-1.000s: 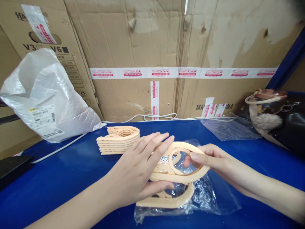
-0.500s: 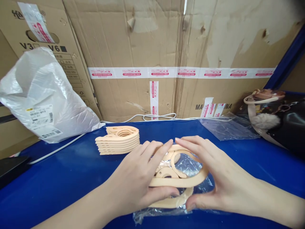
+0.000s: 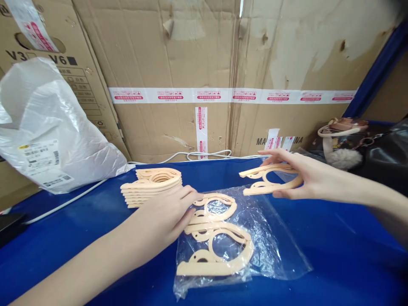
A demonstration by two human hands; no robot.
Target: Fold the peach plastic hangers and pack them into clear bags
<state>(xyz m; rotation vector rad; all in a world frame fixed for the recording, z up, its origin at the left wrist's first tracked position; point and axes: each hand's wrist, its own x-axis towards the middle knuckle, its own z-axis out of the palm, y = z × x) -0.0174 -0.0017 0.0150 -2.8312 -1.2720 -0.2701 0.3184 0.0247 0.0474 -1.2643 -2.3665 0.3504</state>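
Observation:
My right hand [image 3: 301, 172] is closed around the rounded end of a beige plastic folding hanger [image 3: 259, 188], held raised at the right with its two arms pointing left. Two similar folding hangers [image 3: 219, 268] lie one above the other at a clear plastic bag [image 3: 274, 242] on the blue table; whether both are inside it I cannot tell. My left hand [image 3: 174, 212] has its fingers closed at the left end of the farther hanger, which it partly hides. Just behind this hand stands a neat stack of the same folded hangers [image 3: 151, 191].
A white plastic parcel bag [image 3: 63, 127] leans at the left against cardboard boxes [image 3: 178, 51]. A white cable [image 3: 172, 159] runs along the back of the blue table [image 3: 134, 242]. A dark bag with a fluffy pompom [image 3: 346, 158] sits at the right. A dark flat object [image 3: 11, 225] lies far left.
My right hand has lifted away to the right and up, carrying one folding hanger. My left hand has moved slightly left, and the bag with its two hangers is now uncovered.

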